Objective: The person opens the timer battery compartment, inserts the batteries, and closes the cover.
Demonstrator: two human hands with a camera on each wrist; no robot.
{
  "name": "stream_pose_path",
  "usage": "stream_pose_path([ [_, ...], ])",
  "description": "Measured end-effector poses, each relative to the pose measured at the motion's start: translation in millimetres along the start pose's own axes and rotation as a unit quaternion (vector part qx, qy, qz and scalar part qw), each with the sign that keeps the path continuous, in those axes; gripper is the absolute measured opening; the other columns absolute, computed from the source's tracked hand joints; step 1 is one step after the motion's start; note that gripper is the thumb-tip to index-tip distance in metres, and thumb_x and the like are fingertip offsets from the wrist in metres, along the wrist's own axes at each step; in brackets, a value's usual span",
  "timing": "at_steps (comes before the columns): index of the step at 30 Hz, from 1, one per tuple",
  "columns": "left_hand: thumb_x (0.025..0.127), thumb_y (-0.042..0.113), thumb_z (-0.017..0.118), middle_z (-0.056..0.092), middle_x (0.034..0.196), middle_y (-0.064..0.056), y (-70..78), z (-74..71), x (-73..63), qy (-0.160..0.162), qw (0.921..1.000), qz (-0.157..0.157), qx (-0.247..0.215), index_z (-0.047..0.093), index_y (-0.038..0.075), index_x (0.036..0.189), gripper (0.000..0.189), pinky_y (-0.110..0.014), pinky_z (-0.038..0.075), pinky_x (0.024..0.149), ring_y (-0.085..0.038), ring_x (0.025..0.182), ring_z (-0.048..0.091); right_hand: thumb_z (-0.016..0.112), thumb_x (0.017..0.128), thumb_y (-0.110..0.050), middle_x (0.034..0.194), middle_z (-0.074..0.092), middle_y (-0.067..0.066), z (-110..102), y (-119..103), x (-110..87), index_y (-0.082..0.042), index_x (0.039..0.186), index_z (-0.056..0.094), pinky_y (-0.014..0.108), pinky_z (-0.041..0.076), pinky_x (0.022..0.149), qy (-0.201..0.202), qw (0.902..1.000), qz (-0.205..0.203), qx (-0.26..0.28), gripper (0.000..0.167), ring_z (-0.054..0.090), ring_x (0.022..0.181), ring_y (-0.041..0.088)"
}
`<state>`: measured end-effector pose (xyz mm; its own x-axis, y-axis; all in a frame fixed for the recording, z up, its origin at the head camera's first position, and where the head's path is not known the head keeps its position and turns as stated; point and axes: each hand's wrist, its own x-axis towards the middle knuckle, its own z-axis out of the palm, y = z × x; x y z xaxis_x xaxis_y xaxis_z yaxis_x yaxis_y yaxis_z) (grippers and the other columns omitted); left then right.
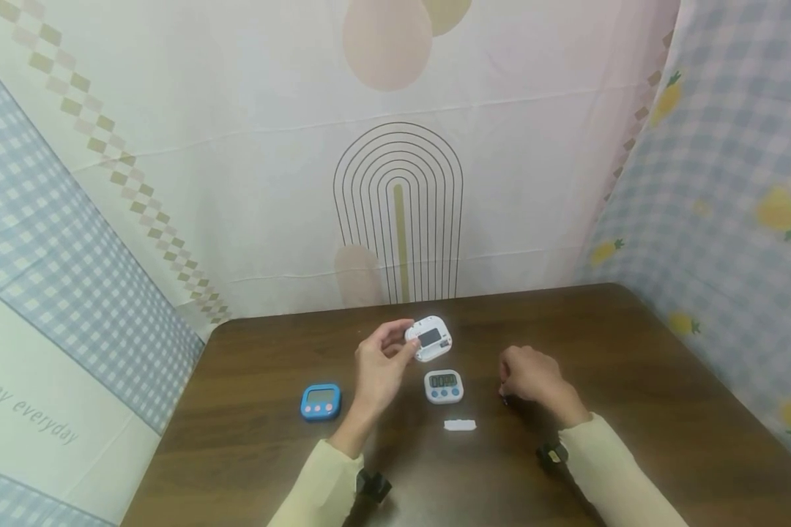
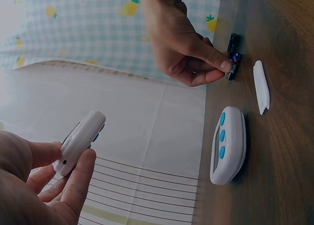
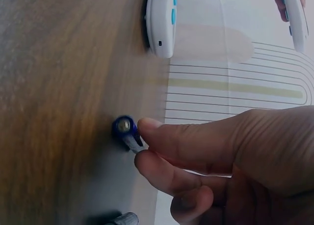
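Note:
My left hand grips a white digital timer by its edge, raised above the table with its back toward me and its battery slot uncovered. My right hand is low at the tabletop to the right. Its thumb and fingertip pinch a small blue-and-dark battery, whose metal end shows in the right wrist view. Close beside it lies a second battery. Between the hands, another white timer with blue buttons rests face up. A white battery cover lies just in front of it.
A blue timer with pale buttons sits left of my left hand. All of it is on a dark wooden table. Printed cloth hangs along the table's back edge, and checked cloth stands at the right side.

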<state>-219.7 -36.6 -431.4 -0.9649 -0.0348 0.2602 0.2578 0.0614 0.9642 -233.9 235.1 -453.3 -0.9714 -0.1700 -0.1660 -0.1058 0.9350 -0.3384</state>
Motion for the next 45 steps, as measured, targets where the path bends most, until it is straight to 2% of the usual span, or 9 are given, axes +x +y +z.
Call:
stream_pose_path([
  [10,0.093,-0.001,0.078,0.078,0.118,-0.016,0.3,2.2,1.0,-0.001,1.0000,0.003,0.001,0.076,0.007,0.120,0.029,-0.049,0.067,0.080,-0.027,0.090,0.076,0.091,0.080,-0.013,0.069,0.061,-0.003,3,-2,0.0,-0.016,0.073,0.062,0.035,0.045,0.056,-0.002,1.0000,-0.005,-0.006,0.029,0.057,0.065,0.019],
  [19,0.094,0.001,0.078,0.078,0.118,-0.016,-0.8,1.6,0.0,-0.003,1.0000,0.004,0.003,0.076,0.006,0.121,0.028,-0.052,0.066,0.081,-0.028,0.090,0.076,0.091,0.081,-0.015,0.063,0.061,-0.003,10,-4,0.3,-0.016,0.065,0.062,0.033,0.044,0.054,-0.004,0.9999,0.002,-0.010,0.033,0.057,0.061,0.017],
  [25,0.094,0.002,0.078,0.078,0.119,-0.015,-1.7,1.2,-0.5,-0.007,1.0000,0.003,0.005,0.076,0.007,0.122,0.028,-0.046,0.067,0.079,-0.028,0.091,0.076,0.087,0.085,-0.013,0.061,0.059,0.000,9,-6,-1.8,-0.015,0.064,0.063,0.032,0.044,0.053,-0.005,1.0000,0.000,-0.006,0.032,0.056,0.058,0.018],
  [34,0.094,0.002,0.079,0.078,0.119,-0.015,-1.6,2.2,0.4,-0.007,0.9999,0.007,0.006,0.076,0.008,0.121,0.028,-0.049,0.067,0.080,-0.028,0.090,0.077,0.080,0.089,-0.012,0.057,0.056,-0.001,8,-9,-0.8,-0.016,0.061,0.061,0.030,0.039,0.049,-0.001,0.9999,-0.007,-0.008,0.034,0.053,0.054,0.017],
  [45,0.094,0.002,0.078,0.078,0.119,-0.016,-0.4,3.3,-0.9,-0.005,1.0000,0.005,0.002,0.076,0.007,0.121,0.028,-0.037,0.068,0.075,-0.027,0.088,0.076,0.080,0.091,-0.014,0.068,0.059,-0.001,6,-16,-2.8,-0.015,0.078,0.063,0.031,0.043,0.054,0.020,0.9993,-0.025,0.018,0.021,0.055,0.062,0.018],
])
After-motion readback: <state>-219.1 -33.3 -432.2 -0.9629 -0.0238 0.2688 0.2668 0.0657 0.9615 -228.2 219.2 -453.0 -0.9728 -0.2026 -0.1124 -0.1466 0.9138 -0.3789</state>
